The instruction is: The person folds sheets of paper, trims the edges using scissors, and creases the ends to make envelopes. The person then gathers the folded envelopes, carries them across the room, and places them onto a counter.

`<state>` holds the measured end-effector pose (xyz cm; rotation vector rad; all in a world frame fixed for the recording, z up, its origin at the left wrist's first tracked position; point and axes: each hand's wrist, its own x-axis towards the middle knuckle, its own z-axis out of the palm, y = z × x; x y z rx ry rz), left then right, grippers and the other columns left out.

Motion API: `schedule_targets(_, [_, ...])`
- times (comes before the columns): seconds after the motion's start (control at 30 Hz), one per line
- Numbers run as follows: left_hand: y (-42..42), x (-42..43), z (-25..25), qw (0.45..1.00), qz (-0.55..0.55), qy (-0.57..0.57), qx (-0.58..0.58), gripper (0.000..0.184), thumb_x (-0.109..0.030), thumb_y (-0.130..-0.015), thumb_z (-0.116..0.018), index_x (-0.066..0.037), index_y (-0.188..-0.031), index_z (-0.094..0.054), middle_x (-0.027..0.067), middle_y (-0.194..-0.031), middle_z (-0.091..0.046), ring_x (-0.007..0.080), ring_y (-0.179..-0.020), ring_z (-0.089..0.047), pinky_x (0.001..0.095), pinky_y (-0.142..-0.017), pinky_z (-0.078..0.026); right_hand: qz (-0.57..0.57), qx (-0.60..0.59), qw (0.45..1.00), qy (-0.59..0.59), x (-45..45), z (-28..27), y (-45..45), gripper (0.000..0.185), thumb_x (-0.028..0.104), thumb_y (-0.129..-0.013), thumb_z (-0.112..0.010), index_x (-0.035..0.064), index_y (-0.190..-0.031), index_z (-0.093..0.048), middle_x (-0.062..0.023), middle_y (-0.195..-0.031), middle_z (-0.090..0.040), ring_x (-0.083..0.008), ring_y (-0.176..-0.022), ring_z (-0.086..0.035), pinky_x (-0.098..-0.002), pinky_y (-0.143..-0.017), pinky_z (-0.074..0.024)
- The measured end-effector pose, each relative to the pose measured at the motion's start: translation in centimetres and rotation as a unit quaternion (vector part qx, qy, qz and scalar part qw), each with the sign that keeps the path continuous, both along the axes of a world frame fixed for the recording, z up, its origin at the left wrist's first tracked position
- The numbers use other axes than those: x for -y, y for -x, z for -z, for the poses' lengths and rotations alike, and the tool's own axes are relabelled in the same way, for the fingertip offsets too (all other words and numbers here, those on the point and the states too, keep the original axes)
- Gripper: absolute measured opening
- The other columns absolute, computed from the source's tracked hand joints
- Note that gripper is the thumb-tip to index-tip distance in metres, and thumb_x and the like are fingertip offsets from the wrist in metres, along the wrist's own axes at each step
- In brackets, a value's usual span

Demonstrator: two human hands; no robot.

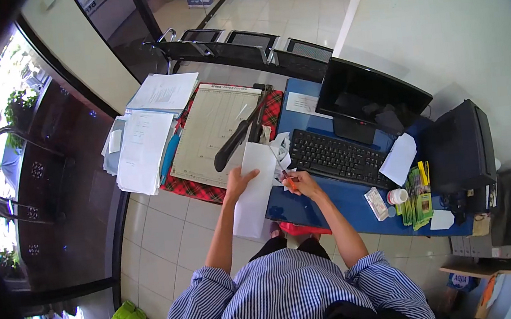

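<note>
My left hand (240, 183) is closed on a long white sheet of paper (256, 202), thumb on top, held in front of my body at the table edge. In my right hand (305, 185) is a pair of scissors (292, 184) with orange handles, the blades pointing up and left beside the paper's right edge. Whether the blades touch the paper I cannot tell. Crumpled paper scraps (280, 147) lie just beyond the scissors. Above my left hand sits a paper cutter (203, 137), its black-handled arm (232, 144) lying diagonally across the board's right side.
Paper stacks (143, 152) stand left of the cutter. On the blue table (298, 212) are a keyboard (336, 157), a monitor (373, 94), a folded white paper (399, 160), a white jar (397, 196) and green packets (419, 201). Black chairs (250, 48) line the far side.
</note>
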<state>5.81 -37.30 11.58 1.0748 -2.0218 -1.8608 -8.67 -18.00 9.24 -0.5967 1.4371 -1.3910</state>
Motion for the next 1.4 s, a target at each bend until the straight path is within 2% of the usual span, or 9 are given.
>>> schedule_targets(0.2, [-0.1, 0.2, 1.9, 1.000, -0.004, -0.010, 0.018, 0.037, -0.024, -0.078, -0.071, 0.008, -0.090, -0.060, 0.0094, -0.070, -0.061, 0.0155, -0.059, -0.059, 0.0250, -0.054, -0.050, -0.012, -0.026, 0.999, -0.029, -0.1, 1.8, 0.1, 0.021, 0.018, -0.084, -0.064, 0.0007, -0.095, -0.063, -0.0019, -0.060, -0.053, -0.0065, -0.046, -0.039, -0.0175, -0.038, -0.0280])
schedule_targets(0.33, [-0.3, 1.4, 5.0, 0.994, -0.010, 0.090, -0.060, 0.036, -0.027, -0.081, -0.067, 0.008, -0.088, -0.061, 0.0086, -0.072, -0.062, 0.0152, -0.063, -0.057, 0.0252, -0.061, -0.048, 0.004, 0.007, 1.000, -0.021, -0.8, 2.7, 0.7, 0.019, 0.015, -0.084, -0.063, 0.0012, -0.097, -0.063, -0.0014, -0.061, -0.054, -0.0065, -0.047, -0.040, -0.0181, -0.040, -0.0305])
schedule_targets(0.53, [-0.2, 3.7, 2.6, 0.985, 0.113, 0.129, 0.025, 0.036, -0.030, -0.081, -0.067, 0.005, -0.086, -0.061, 0.0086, -0.070, -0.060, 0.0174, -0.062, -0.052, 0.0285, -0.061, -0.045, -0.088, -0.011, 0.995, -0.049, -2.1, 0.3, 4.4, 0.021, 0.013, -0.083, -0.062, 0.0029, -0.101, -0.064, -0.0003, -0.062, -0.054, -0.0061, -0.051, -0.041, -0.0191, -0.043, -0.0330])
schedule_targets(0.67, [0.7, 5.0, 0.4, 0.960, 0.211, 0.157, 0.091, 0.037, -0.032, -0.080, -0.066, 0.004, -0.084, -0.062, 0.0086, -0.069, -0.058, 0.0192, -0.062, -0.049, 0.0311, -0.061, -0.042, -0.146, -0.040, 0.985, -0.078, -1.8, 0.2, 6.6, 0.029, 0.029, -0.078, -0.070, 0.0056, -0.095, -0.066, 0.0011, -0.067, -0.057, -0.0051, -0.051, -0.041, -0.0187, -0.043, -0.0297])
schedule_targets(0.83, [2.0, 5.2, -0.9, 0.927, 0.289, 0.204, 0.124, 0.042, -0.037, -0.081, -0.065, 0.005, -0.084, -0.058, 0.0085, -0.074, -0.060, 0.0202, -0.067, -0.050, 0.0332, -0.065, -0.043, -0.218, -0.092, 0.960, -0.152, -1.1, -2.9, 7.3, 0.027, 0.021, -0.081, -0.066, 0.0068, -0.104, -0.065, 0.0038, -0.064, -0.051, -0.0040, -0.054, -0.041, -0.0175, -0.046, -0.0312])
schedule_targets(1.0, [2.8, 5.9, -0.5, 0.909, 0.336, 0.214, 0.121, 0.046, -0.040, -0.080, -0.065, 0.005, -0.086, -0.058, 0.0091, -0.076, -0.061, 0.0229, -0.067, -0.050, 0.0349, -0.067, -0.043, -0.251, -0.107, 0.949, -0.160, -0.6, -3.1, 7.9, 0.029, 0.027, -0.081, -0.068, 0.0094, -0.104, -0.066, 0.0050, -0.064, -0.052, -0.0035, -0.053, -0.040, -0.0177, -0.047, -0.0292])
schedule_targets(1.17, [3.2, 6.8, 0.8, 0.908, 0.329, 0.227, 0.127, 0.047, -0.042, -0.079, -0.066, 0.004, -0.087, -0.059, 0.0105, -0.078, -0.062, 0.0236, -0.068, -0.051, 0.0354, -0.067, -0.043, -0.258, -0.112, 0.947, -0.155, -0.2, -2.6, 8.3, 0.032, 0.031, -0.080, -0.070, 0.0101, -0.104, -0.067, 0.0052, -0.064, -0.052, -0.0040, -0.052, -0.038, -0.0191, -0.046, -0.0283])
schedule_targets(1.4, [3.8, 7.9, 1.4, 0.911, 0.331, 0.221, 0.110, 0.046, -0.041, -0.079, -0.066, 0.004, -0.084, -0.057, 0.0089, -0.075, -0.059, 0.0220, -0.067, -0.049, 0.0345, -0.066, -0.042, -0.246, -0.125, 0.953, -0.128, 0.3, -3.1, 8.5, 0.033, 0.029, -0.078, -0.072, 0.0075, -0.102, -0.068, 0.0049, -0.064, -0.052, -0.0049, -0.052, -0.038, -0.0192, -0.046, -0.0286])
